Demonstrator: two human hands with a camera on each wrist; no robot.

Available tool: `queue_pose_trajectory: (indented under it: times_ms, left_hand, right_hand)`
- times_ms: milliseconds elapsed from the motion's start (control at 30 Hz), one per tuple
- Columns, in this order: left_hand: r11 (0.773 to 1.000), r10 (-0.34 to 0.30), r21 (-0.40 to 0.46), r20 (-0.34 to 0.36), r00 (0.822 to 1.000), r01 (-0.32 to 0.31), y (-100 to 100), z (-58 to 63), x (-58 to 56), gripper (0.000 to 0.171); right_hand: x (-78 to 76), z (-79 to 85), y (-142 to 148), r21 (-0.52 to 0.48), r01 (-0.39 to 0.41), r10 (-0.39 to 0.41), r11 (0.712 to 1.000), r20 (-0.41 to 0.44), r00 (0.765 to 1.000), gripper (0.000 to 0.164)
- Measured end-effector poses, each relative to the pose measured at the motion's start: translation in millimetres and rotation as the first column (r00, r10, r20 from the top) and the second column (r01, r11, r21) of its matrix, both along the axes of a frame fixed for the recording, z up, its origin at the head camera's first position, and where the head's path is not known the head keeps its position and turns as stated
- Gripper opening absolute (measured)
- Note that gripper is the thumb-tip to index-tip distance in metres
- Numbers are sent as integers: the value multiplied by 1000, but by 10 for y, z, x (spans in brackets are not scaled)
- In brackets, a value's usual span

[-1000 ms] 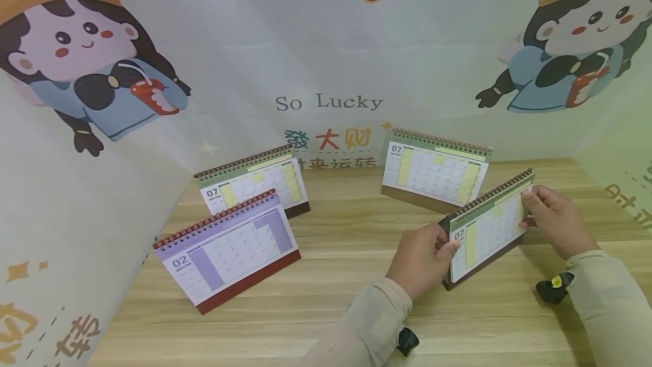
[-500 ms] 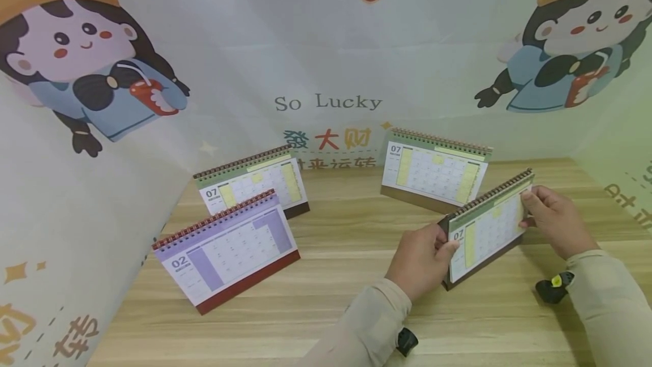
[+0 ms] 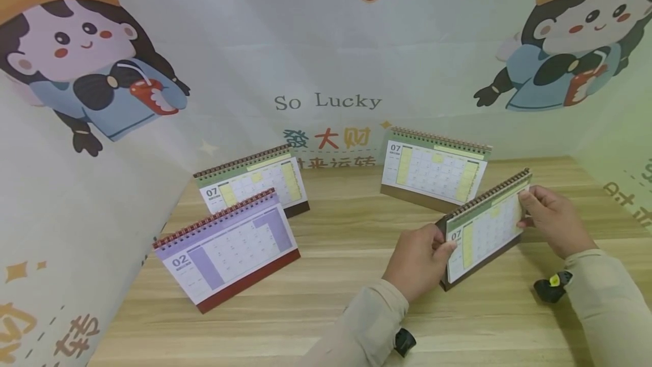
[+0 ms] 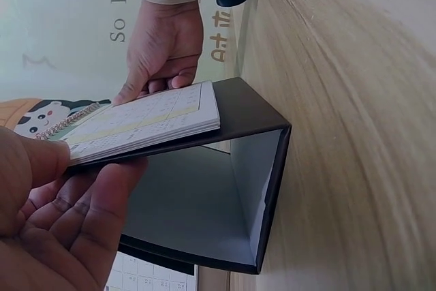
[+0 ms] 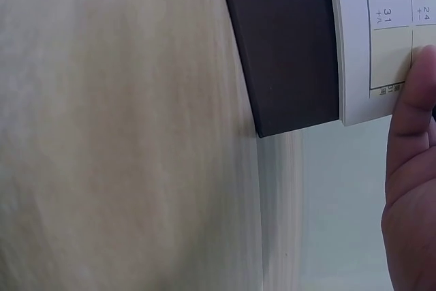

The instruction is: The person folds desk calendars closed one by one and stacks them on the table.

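A desk calendar [image 3: 486, 237] with a dark brown stand, green page top and the number 07 stands tilted back on the table at the right. My left hand [image 3: 417, 262] pinches its left edge, thumb on the pages and fingers behind the stand. At the far side edge my right hand [image 3: 555, 220] grips it the same way, thumb on the page front. The left wrist view shows the calendar's stand [image 4: 255, 117] from the side, hollow and folded into a triangle. In the right wrist view the dark base strip [image 5: 286, 46] meets the table below the pages.
Behind the held calendar stands another 07 calendar [image 3: 433, 171] with a tan base. On the left, a purple 02 calendar [image 3: 229, 254] with a red base stands in front of a green-topped 07 calendar [image 3: 295, 177]. A printed cloth wall [image 3: 244, 44] encloses the wooden table [image 3: 326, 299].
The held calendar and both hands have shifted very slightly left in the head view. The grips look the same, and the other calendars stay put.
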State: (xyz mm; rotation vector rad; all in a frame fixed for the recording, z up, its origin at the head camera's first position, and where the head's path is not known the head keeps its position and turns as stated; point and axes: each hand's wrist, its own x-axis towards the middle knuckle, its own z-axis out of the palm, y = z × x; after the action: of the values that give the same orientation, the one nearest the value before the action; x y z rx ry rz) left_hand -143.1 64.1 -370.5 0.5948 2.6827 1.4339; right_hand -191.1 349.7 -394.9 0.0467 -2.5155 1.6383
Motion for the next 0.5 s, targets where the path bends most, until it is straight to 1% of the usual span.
queue_pose_trajectory:
  times_ms: [100, 300, 400, 500]
  left_hand:
    - [1000, 0, -3, -4, 1000, 0, 4, -6, -4, 17]
    - [1000, -2, -12, -22, 1000, 2, -37, -7, -15, 18]
    - [1000, 3, -11, -32, 999, -3, -104, -9, -24, 25]
    - [999, 34, -7, -46, 998, -34, -172, -8, -40, 32]
  right_hand:
    - [-3, -19, 8, 8, 9, -9, 1000, 7, 1000, 37]
    - [6, -31, 7, 13, 10, -10, 1000, -16, 1000, 33]
    - [8, -31, 2, 27, 7, -6, 1000, -25, 1000, 34]
    - [-2, -27, -7, 38, 2, 0, 999, -33, 999, 36]
